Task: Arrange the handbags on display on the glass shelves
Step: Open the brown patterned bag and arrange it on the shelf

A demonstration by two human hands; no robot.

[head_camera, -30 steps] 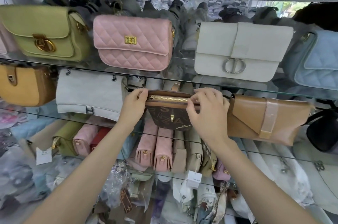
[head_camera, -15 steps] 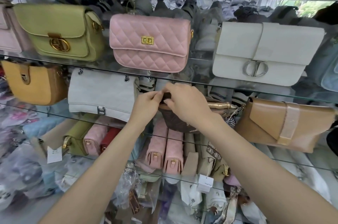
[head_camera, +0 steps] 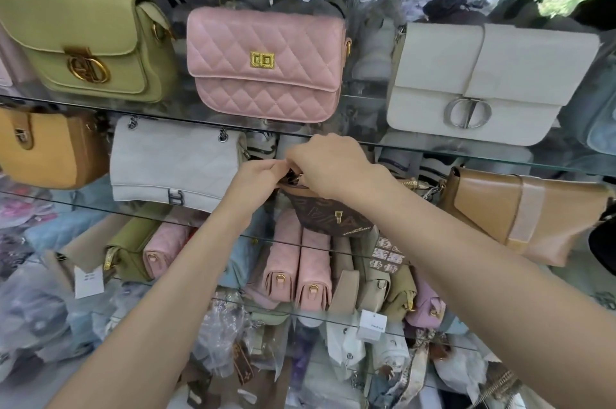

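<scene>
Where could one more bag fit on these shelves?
Top shelf: a gap between the pink bag and white bag, though bags sit behind it. The middle shelf is crowded where both hands work on the brown bag. The lower shelf is packed tight.

I see the brown monogram bag [head_camera: 328, 220] sitting on the middle glass shelf [head_camera: 500, 163], rounded at the bottom, tan trim along its top edge, a small gold clasp on its front. Its left top corner is covered by fingers. Just left of it stands the pale grey quilted bag [head_camera: 173, 168] with a dark metal logo; just right, the tan flap bag [head_camera: 520, 211] leans tilted, a lighter strap down its front. On the shelf above I make out the green bag [head_camera: 86, 41] with a round gold buckle, the pink quilted bag [head_camera: 266, 65] with a gold turn-lock, and the white flap bag [head_camera: 483, 81] with a silver clasp, all upright, facing out.
</scene>
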